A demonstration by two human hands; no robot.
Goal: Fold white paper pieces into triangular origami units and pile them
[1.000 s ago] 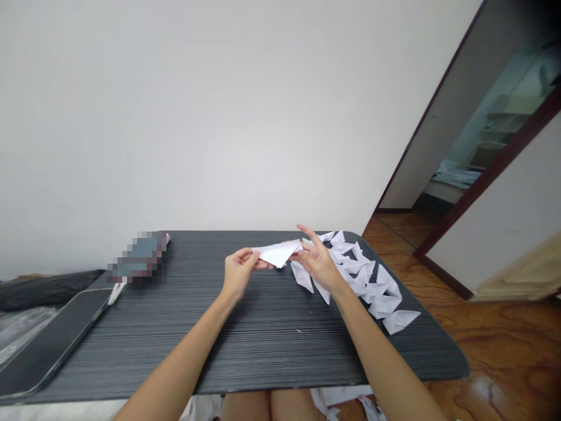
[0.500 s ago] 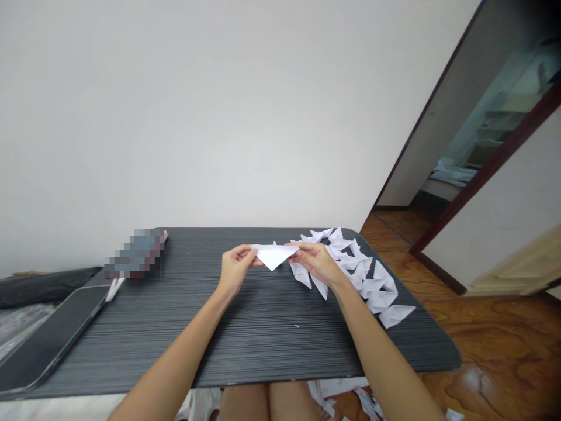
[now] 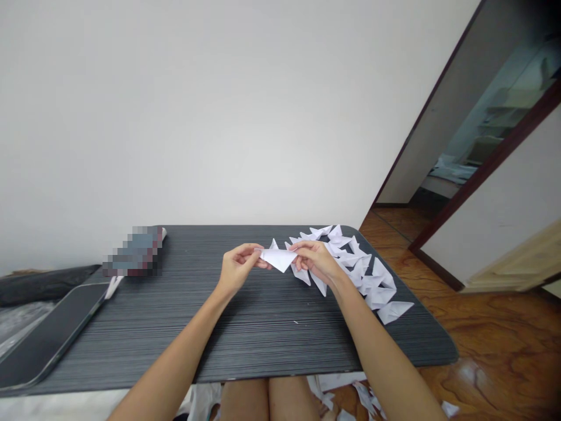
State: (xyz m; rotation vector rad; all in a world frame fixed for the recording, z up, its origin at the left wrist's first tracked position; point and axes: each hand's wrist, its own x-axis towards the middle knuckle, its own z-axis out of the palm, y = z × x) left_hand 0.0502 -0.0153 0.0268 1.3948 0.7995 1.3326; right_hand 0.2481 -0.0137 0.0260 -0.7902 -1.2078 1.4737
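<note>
Both my hands hold one folded white paper piece (image 3: pixel 279 259) just above the dark striped table (image 3: pixel 245 339). My left hand (image 3: pixel 236 269) pinches its left corner with fingers closed. My right hand (image 3: pixel 314 261) pinches its right end, fingers curled round it. The paper forms a downward-pointing triangle between the hands. Right behind and beside my right hand lies a pile of several folded white paper pieces (image 3: pixel 363 275), spread toward the table's right edge.
A dark phone (image 3: pixel 48 336) lies at the table's left front corner, with a blurred object (image 3: pixel 134 252) behind it. Paper scraps (image 3: pixel 350 397) lie on the wooden floor by my knees. An open doorway (image 3: pixel 477 146) is at the right.
My right hand's fingers, stretched out a second ago, have closed on the paper. The paper has been folded narrower and the hands have come closer together.
</note>
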